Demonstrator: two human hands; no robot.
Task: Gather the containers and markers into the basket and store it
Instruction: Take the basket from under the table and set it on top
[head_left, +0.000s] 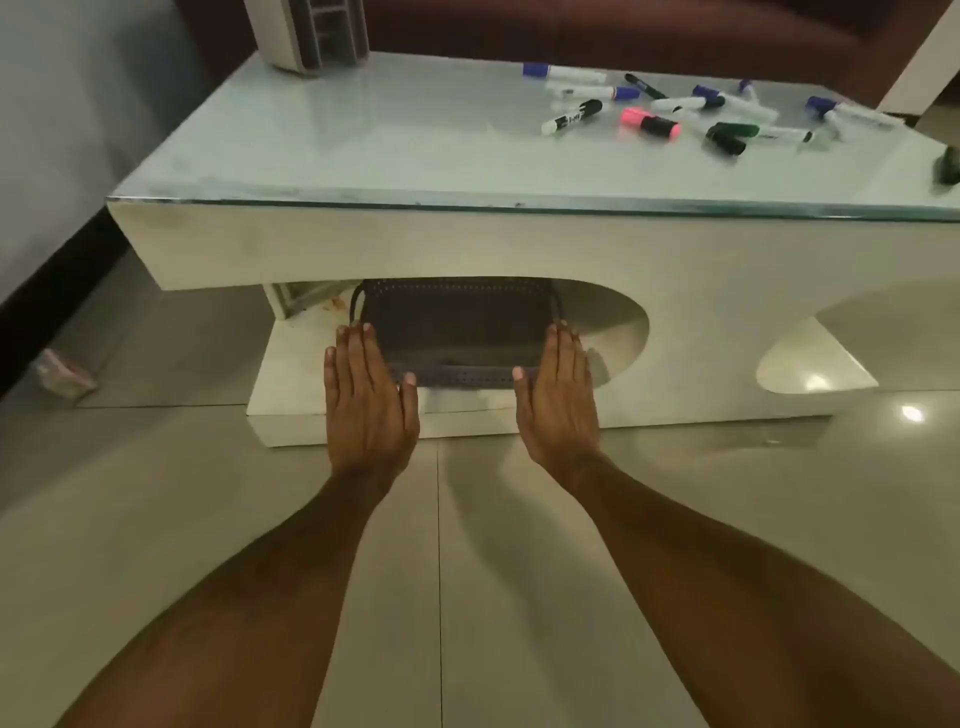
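A dark perforated basket (457, 332) sits in the opening under the white glass-topped table (363, 140), on its lower shelf. My left hand (363, 395) lies flat over the basket's left front corner, and my right hand (558, 400) over its right front corner. Fingers are straight and both thumbs touch the front rim. Neither hand is curled around it. Several markers (649, 122) lie scattered on the far right of the tabletop, among them pink, blue, green and black ones. A white ribbed container (311, 31) stands at the table's far left corner.
A dark green object (948, 166) lies at the table's right edge. A small pink item (62, 371) rests on the tiled floor to the left, near the wall. A dark red sofa (623, 26) runs behind the table.
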